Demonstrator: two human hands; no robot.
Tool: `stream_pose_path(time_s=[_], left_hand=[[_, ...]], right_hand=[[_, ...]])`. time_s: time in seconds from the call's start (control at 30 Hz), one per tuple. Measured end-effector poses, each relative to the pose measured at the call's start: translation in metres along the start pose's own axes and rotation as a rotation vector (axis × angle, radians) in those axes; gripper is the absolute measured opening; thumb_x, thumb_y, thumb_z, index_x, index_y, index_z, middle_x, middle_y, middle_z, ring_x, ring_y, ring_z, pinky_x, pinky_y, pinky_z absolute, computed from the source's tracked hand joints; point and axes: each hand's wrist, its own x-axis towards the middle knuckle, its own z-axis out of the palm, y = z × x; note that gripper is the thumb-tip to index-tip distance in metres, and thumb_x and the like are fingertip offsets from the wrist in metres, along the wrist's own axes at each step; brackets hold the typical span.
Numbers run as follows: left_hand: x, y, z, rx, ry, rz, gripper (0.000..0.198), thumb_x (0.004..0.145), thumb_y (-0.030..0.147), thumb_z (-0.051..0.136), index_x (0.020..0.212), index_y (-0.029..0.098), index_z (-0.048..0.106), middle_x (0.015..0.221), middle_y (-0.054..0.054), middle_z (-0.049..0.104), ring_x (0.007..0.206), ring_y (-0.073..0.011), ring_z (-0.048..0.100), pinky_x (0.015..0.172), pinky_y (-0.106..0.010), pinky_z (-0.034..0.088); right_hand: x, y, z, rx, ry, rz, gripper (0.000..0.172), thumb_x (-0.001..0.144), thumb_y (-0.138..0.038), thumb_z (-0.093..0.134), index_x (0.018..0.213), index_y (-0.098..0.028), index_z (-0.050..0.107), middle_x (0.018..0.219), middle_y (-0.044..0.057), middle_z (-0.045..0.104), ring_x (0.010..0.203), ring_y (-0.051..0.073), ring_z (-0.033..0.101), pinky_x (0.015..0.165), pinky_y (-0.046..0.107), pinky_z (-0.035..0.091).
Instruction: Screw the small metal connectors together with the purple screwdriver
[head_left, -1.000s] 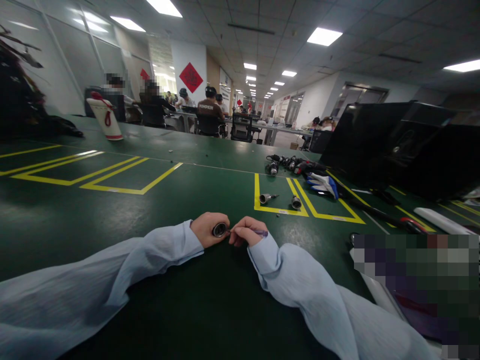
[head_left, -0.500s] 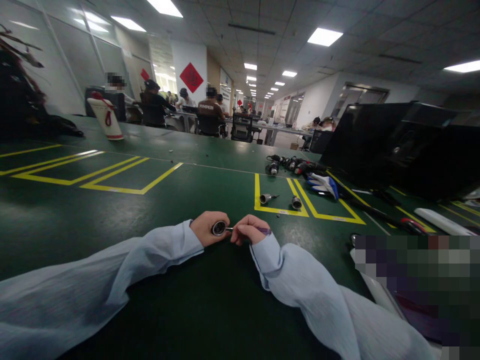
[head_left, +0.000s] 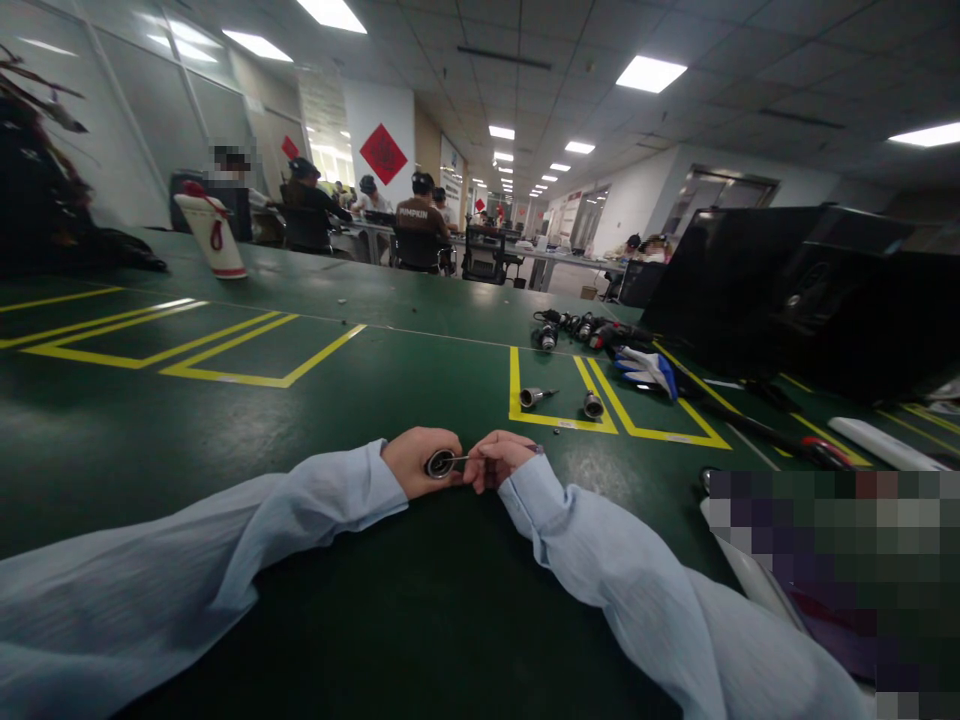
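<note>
My left hand (head_left: 420, 462) is closed around a round metal-rimmed part (head_left: 439, 464), its dark hollow end facing me. Held in the curled fingers of my right hand (head_left: 499, 460) is a thin screwdriver (head_left: 537, 449); its purple handle end shows behind the fingers. The slim shaft reaches left to the rim of the part; whether the tip is inside a screw I cannot tell. Beyond my hands, two similar metal parts lie on the green table: one with a thin stem (head_left: 536, 397) and a cup-shaped one (head_left: 592, 404). A tiny dark piece (head_left: 556, 431) sits just in front of them.
Yellow tape (head_left: 570, 424) marks off areas of the table. Cables and metal parts (head_left: 585, 326), a white-and-blue glove (head_left: 646, 370) and a black monitor (head_left: 750, 290) stand to the right. A white cup (head_left: 214, 238) is at the far left. People sit at desks further back.
The fingers of my right hand have shifted around the screwdriver, and its handle is now more covered. The part in my left hand has turned or dipped very slightly.
</note>
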Motion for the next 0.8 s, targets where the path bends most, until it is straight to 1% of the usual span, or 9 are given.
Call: stream_pose_path(time_s=[0.07, 0.13, 0.23, 0.3, 0.4, 0.5, 0.63, 0.7, 0.8], left_hand=[[0.000, 0.000, 0.001, -0.033, 0.014, 0.006, 0.017, 0.071, 0.029, 0.054, 0.064, 0.014, 0.050, 0.058, 0.001, 0.051, 0.052, -0.0084, 0.047, 0.050, -0.018, 0.036], [0.001, -0.001, 0.001, -0.052, 0.022, 0.008, 0.017, 0.071, 0.028, 0.054, 0.063, 0.014, 0.049, 0.057, 0.001, 0.050, 0.052, -0.0082, 0.046, 0.049, -0.018, 0.036], [0.001, -0.001, 0.001, -0.052, 0.027, -0.003, 0.017, 0.070, 0.029, 0.055, 0.064, 0.014, 0.050, 0.058, 0.002, 0.050, 0.052, -0.0083, 0.046, 0.049, -0.018, 0.036], [0.001, -0.001, 0.001, -0.043, 0.029, -0.003, 0.017, 0.070, 0.030, 0.054, 0.066, 0.014, 0.051, 0.059, 0.001, 0.051, 0.053, -0.0087, 0.047, 0.050, -0.018, 0.036], [0.001, 0.001, 0.001, -0.031, 0.003, 0.020, 0.017, 0.071, 0.029, 0.052, 0.064, 0.014, 0.050, 0.058, 0.001, 0.051, 0.052, -0.0086, 0.047, 0.049, -0.018, 0.036], [0.001, 0.002, 0.000, -0.038, -0.020, 0.034, 0.018, 0.071, 0.030, 0.052, 0.062, 0.014, 0.049, 0.056, 0.001, 0.050, 0.051, -0.0084, 0.047, 0.049, -0.018, 0.035], [0.000, 0.004, -0.002, -0.070, -0.005, 0.022, 0.019, 0.070, 0.030, 0.053, 0.062, 0.013, 0.050, 0.057, 0.001, 0.051, 0.052, -0.0081, 0.047, 0.049, -0.018, 0.036], [0.001, 0.005, -0.002, -0.083, 0.010, 0.014, 0.019, 0.070, 0.031, 0.054, 0.063, 0.013, 0.051, 0.058, 0.001, 0.051, 0.053, -0.0083, 0.047, 0.050, -0.018, 0.036], [0.001, 0.005, -0.003, -0.093, 0.027, 0.000, 0.021, 0.070, 0.032, 0.055, 0.063, 0.013, 0.051, 0.057, 0.001, 0.051, 0.052, -0.0081, 0.047, 0.049, -0.018, 0.036]], right_hand=[[-0.001, 0.002, 0.001, 0.029, -0.016, -0.051, 0.008, 0.054, -0.021, 0.053, 0.058, -0.014, 0.056, 0.049, 0.002, 0.065, 0.038, 0.012, 0.056, 0.040, 0.022, 0.042], [-0.004, 0.004, 0.003, 0.029, -0.004, -0.130, 0.008, 0.058, -0.021, 0.053, 0.059, -0.014, 0.056, 0.050, 0.002, 0.065, 0.038, 0.010, 0.055, 0.041, 0.021, 0.041], [-0.009, 0.005, 0.008, -0.067, 0.065, -0.233, 0.006, 0.062, -0.019, 0.052, 0.059, -0.015, 0.055, 0.050, 0.000, 0.064, 0.039, 0.009, 0.052, 0.041, 0.020, 0.040], [-0.011, 0.006, 0.010, -0.157, 0.111, -0.265, 0.006, 0.063, -0.018, 0.052, 0.059, -0.015, 0.056, 0.049, -0.001, 0.063, 0.038, 0.008, 0.051, 0.041, 0.020, 0.040], [-0.011, 0.005, 0.011, -0.203, 0.103, -0.245, 0.006, 0.062, -0.016, 0.051, 0.058, -0.014, 0.056, 0.047, -0.002, 0.061, 0.038, 0.008, 0.051, 0.041, 0.020, 0.041], [-0.007, 0.004, 0.008, -0.124, 0.054, -0.163, 0.006, 0.059, -0.019, 0.051, 0.057, -0.014, 0.055, 0.047, -0.001, 0.063, 0.037, 0.009, 0.052, 0.039, 0.020, 0.041], [0.001, 0.002, 0.003, -0.043, -0.010, -0.042, 0.010, 0.053, -0.021, 0.050, 0.057, -0.013, 0.055, 0.045, 0.002, 0.063, 0.034, 0.011, 0.053, 0.035, 0.021, 0.038], [0.003, 0.003, 0.002, -0.031, -0.001, -0.051, 0.010, 0.051, -0.021, 0.049, 0.055, -0.014, 0.055, 0.044, 0.003, 0.063, 0.033, 0.012, 0.053, 0.034, 0.020, 0.037], [0.003, 0.004, 0.003, -0.015, 0.031, -0.117, 0.011, 0.050, -0.022, 0.049, 0.052, -0.014, 0.056, 0.043, 0.003, 0.062, 0.032, 0.012, 0.052, 0.033, 0.021, 0.037]])
